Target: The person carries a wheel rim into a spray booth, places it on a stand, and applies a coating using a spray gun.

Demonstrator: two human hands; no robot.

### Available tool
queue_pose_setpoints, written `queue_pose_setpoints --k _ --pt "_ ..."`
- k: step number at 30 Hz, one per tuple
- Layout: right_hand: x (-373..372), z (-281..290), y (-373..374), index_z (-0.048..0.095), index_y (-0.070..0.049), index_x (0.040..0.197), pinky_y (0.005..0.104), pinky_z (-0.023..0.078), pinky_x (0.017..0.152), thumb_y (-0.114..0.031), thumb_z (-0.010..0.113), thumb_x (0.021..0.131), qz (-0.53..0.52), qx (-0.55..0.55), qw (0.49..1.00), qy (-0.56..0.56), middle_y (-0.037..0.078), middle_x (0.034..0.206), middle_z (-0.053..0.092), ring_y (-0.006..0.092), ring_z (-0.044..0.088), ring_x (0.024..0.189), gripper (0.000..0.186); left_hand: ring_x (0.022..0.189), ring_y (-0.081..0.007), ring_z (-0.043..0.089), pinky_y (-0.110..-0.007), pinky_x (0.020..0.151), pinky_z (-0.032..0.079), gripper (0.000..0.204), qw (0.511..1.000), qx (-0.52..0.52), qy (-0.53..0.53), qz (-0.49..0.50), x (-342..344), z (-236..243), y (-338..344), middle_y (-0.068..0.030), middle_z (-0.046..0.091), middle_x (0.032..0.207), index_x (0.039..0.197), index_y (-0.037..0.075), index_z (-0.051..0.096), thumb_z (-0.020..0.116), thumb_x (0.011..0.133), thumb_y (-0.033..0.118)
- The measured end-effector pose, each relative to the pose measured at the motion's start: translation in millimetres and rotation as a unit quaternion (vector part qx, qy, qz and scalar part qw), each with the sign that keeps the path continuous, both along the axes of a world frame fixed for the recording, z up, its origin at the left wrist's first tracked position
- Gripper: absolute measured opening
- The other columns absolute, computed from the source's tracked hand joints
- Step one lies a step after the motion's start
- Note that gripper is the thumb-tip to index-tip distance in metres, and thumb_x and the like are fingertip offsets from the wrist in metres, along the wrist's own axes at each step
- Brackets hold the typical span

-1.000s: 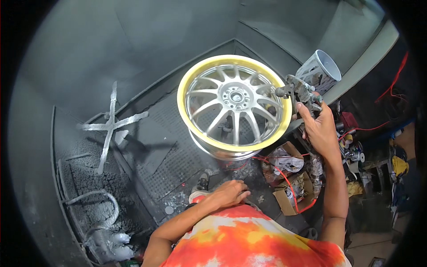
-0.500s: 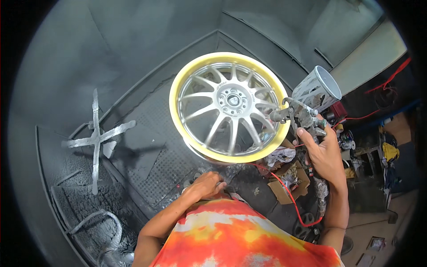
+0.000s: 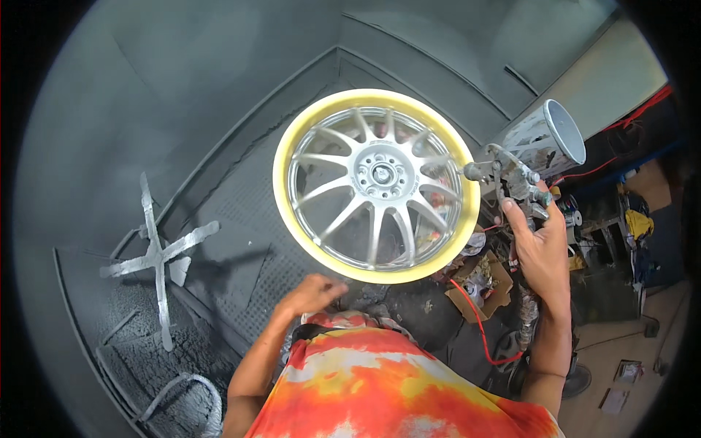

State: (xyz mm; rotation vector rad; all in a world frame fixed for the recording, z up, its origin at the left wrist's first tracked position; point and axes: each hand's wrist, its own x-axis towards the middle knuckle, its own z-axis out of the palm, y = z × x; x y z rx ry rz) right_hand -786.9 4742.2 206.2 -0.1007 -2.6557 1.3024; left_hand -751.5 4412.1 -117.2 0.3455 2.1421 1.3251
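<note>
A silver multi-spoke car wheel rim (image 3: 382,175) with a yellow outer lip lies face up in front of me; its spokes are slightly blurred, and whatever supports it is hidden underneath. My right hand (image 3: 540,244) is wrapped around a spray gun (image 3: 515,179), its nozzle close to the wheel's right edge. On top of the gun sits a tilted, paint-streaked grey cup (image 3: 544,139). Just below the wheel's lower left edge, my left hand (image 3: 314,293) has its fingers curled in with nothing visible in them; the fingertips are a little smeared.
A cross-armed, paint-crusted stand (image 3: 158,257) rises at the left by the grey wall (image 3: 182,87). A red hose (image 3: 478,328) hangs near my right forearm. Beyond it are a cardboard box (image 3: 493,292) of scraps and cluttered shelves (image 3: 613,248) with a yellow cloth (image 3: 639,224).
My left hand has moved left, away from my waist. The spray gun and right hand have shifted slightly right and down. The wheel's spokes stand at a different angle.
</note>
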Motion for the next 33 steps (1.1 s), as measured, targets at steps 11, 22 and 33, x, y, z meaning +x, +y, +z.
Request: queue_pose_setpoints --k 11,22,33 --pt "39 20 4 0.061 -0.003 0.141 0.022 0.042 0.045 -0.019 0.071 0.105 -0.055 -0.016 0.991 -0.125 0.002 0.087 0.072 0.0039 0.053 0.054 0.041 0.089 -0.0262 0.077 -0.038 0.083 0.061 0.047 0.925 0.078 -0.155 0.338 -67 -88 -107 -0.0169 0.077 0.104 0.121 -0.006 0.073 0.065 0.106 0.039" --pt "29 20 -22 0.064 0.001 0.135 0.0258 0.05 0.075 -0.013 0.069 0.105 -0.04 -0.064 0.995 -0.063 0.003 0.1 0.074 0.0067 0.061 0.085 0.034 0.093 -0.0262 0.075 -0.037 0.078 0.06 0.055 0.878 0.066 -0.126 0.457 -153 -211 -112 -0.0184 0.077 0.107 0.129 -0.01 0.069 0.066 0.104 0.038" --pt "42 19 7 0.063 0.0 0.138 0.0228 0.043 0.048 -0.014 0.07 0.105 -0.068 -0.068 0.989 -0.117 0.003 0.087 0.072 0.0035 0.054 0.055 0.037 0.085 -0.019 0.072 -0.037 0.076 0.059 0.027 0.87 0.149 -0.101 0.459 -107 -208 -27 -0.0102 0.076 0.097 0.114 0.002 0.075 0.066 0.104 0.025"
